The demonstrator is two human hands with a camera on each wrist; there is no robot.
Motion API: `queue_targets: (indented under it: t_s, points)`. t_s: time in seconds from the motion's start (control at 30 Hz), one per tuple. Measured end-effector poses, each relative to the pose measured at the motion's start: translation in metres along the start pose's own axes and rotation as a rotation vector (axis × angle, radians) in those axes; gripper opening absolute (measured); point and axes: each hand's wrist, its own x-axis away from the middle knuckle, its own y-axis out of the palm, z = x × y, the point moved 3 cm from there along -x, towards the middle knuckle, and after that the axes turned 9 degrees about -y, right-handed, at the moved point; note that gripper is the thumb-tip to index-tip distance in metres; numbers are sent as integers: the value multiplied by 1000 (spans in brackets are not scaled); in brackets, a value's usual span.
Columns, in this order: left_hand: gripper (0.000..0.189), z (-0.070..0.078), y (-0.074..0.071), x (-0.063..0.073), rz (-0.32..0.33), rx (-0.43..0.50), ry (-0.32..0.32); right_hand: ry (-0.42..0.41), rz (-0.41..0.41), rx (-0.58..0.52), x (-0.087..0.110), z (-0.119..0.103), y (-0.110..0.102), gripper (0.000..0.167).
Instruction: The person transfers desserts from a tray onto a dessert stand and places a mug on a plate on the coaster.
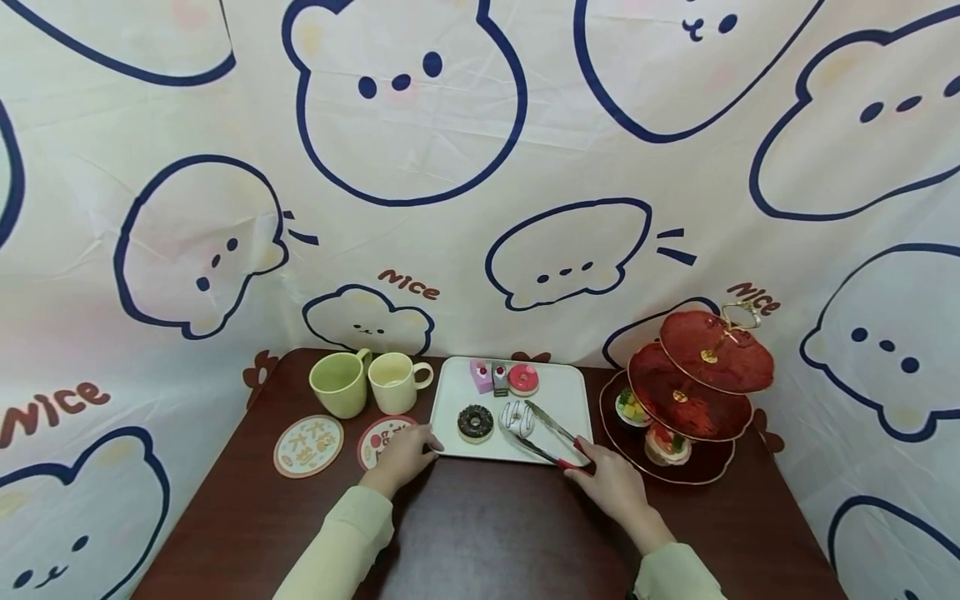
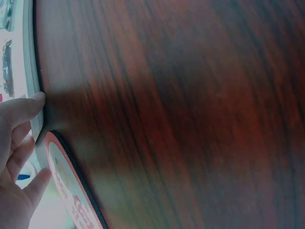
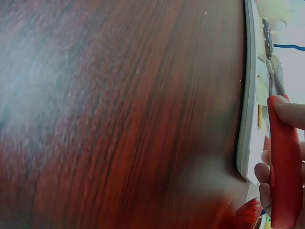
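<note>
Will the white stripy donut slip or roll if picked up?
The white donut may slip or twist, because its sides are rounded where the tongs straddle it. It's probably light, being much smaller than the tray. Lying flat, it likely won't roll.

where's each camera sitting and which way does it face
Head: on the head, facing forward and down at the table and tray; left hand, right hand and sleeves show.
Left wrist: on that wrist, facing the table, tray edge and coaster; part of the left hand shows.
Right wrist: on that wrist, facing the table, tray edge and tongs; right hand's fingers show.
Shared: head and right wrist both show the tongs.
</note>
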Motion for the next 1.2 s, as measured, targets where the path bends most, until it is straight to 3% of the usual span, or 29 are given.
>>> queue_targets:
  t_s: [0.73, 1.07, 1.2]
  points:
    - [9, 1, -1, 1, -19, -3, -29, 7, -6, 13, 3, -2, 2, 61]
    - [11, 0, -1, 0, -15, 6, -23, -40, 63, 23, 5, -4, -17, 58]
    - [10, 0, -1, -1, -20, 3, -28, -33, 50, 25, 5, -5, -26, 57]
